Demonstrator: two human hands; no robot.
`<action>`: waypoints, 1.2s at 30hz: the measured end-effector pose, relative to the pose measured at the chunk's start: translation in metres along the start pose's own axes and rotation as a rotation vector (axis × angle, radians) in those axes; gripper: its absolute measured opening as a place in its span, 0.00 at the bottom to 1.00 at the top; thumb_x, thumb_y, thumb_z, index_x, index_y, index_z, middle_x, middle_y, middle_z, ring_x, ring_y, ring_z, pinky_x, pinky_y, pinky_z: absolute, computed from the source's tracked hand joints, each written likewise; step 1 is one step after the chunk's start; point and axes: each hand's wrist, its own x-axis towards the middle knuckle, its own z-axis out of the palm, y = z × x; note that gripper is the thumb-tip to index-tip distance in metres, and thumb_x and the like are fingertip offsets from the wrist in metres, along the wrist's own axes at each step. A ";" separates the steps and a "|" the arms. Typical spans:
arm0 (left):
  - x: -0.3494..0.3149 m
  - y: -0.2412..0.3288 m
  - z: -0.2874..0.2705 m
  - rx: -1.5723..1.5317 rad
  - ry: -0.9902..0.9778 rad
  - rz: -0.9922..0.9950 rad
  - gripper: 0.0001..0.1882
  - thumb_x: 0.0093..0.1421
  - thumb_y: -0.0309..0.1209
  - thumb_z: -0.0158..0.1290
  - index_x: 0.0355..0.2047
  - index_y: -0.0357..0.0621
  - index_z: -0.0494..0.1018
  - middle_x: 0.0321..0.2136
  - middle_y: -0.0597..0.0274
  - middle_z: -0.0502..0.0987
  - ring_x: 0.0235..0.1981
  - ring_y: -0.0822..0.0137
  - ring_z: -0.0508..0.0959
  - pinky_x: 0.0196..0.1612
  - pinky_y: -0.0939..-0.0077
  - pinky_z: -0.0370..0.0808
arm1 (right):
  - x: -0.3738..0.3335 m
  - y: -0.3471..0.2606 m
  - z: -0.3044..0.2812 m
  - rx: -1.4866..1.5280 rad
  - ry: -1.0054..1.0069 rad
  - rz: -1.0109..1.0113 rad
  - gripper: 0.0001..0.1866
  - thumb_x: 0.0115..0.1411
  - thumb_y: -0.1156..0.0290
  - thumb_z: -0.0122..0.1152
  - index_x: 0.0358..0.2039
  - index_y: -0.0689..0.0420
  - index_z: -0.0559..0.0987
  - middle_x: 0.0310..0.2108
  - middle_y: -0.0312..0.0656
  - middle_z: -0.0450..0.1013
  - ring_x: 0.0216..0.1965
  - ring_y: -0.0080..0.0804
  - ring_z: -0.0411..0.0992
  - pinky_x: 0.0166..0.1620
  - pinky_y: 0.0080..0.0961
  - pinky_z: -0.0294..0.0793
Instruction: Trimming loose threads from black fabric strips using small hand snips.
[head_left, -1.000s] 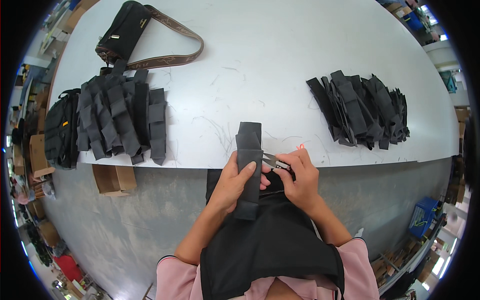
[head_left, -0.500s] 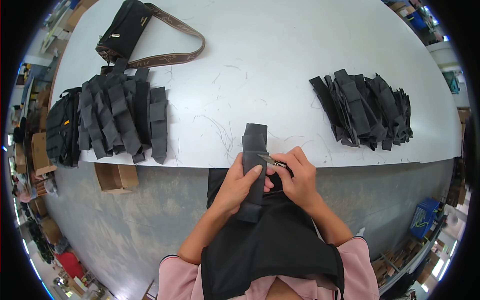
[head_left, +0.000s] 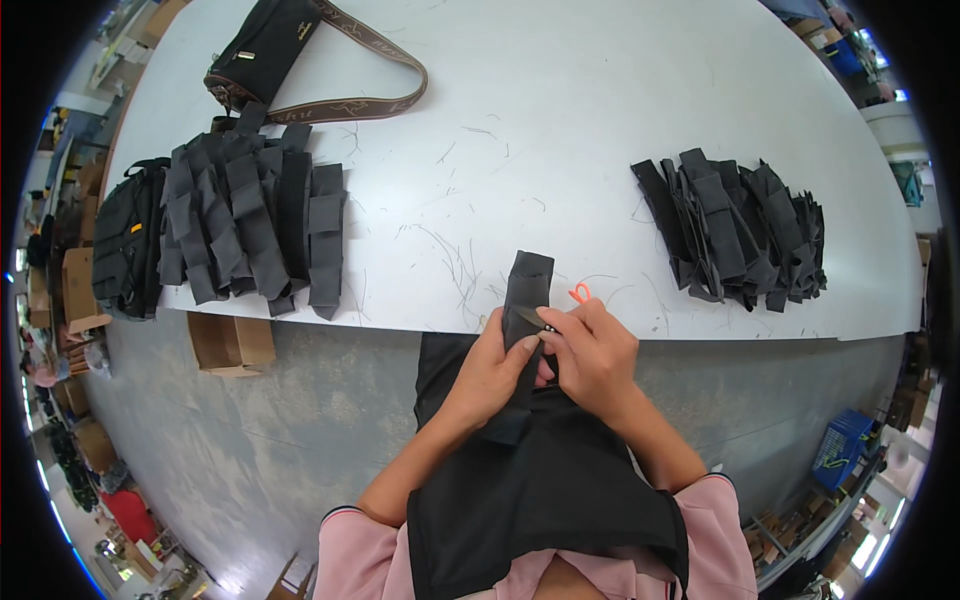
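A dark grey fabric strip (head_left: 529,282) with folded sections is pinched in my left hand (head_left: 488,370). Its far end sticks out over the table edge and its lower part hangs down against my black apron. In my right hand (head_left: 598,352) are small thread snips (head_left: 527,317), their metal blades lying against the strip near my left thumb. An orange finger loop (head_left: 580,293) shows above the right knuckles. Most of the snips' body is covered by my fingers. Similar strips lie in a pile on the left (head_left: 240,215) and another pile on the right (head_left: 740,225).
The white table (head_left: 560,120) carries scattered loose threads (head_left: 455,265). A black shoulder bag (head_left: 265,55) with a brown strap lies at the far left, and a black backpack (head_left: 130,240) stands beside the left pile. An open cardboard box (head_left: 232,345) is below the table edge.
Both hands have shifted slightly right and the strip has tilted. The snips' blades have moved closer along the strip, and the orange loop has come into sight. The view has turned a little.
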 end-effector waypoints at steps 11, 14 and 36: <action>-0.011 -0.008 -0.008 -0.176 -0.064 -0.008 0.19 0.64 0.31 0.47 0.51 0.34 0.58 0.40 0.54 0.73 0.36 0.71 0.76 0.38 0.77 0.75 | -0.003 -0.007 0.001 0.406 -0.077 0.425 0.13 0.38 0.86 0.63 0.27 0.60 0.75 0.23 0.38 0.63 0.23 0.27 0.66 0.28 0.24 0.69; -0.010 -0.023 -0.007 -0.198 0.020 -0.019 0.24 0.63 0.37 0.50 0.52 0.35 0.58 0.41 0.54 0.72 0.40 0.70 0.75 0.41 0.76 0.74 | -0.021 -0.008 0.021 0.400 0.056 0.212 0.16 0.34 0.88 0.62 0.26 0.59 0.75 0.23 0.38 0.64 0.23 0.28 0.69 0.30 0.26 0.72; -0.006 -0.013 -0.012 -0.222 -0.005 -0.062 0.18 0.65 0.27 0.42 0.53 0.36 0.56 0.44 0.49 0.73 0.36 0.64 0.79 0.39 0.74 0.78 | -0.011 -0.012 -0.026 0.329 -0.024 0.199 0.17 0.47 0.80 0.64 0.40 0.57 0.77 0.28 0.38 0.68 0.24 0.27 0.67 0.28 0.18 0.68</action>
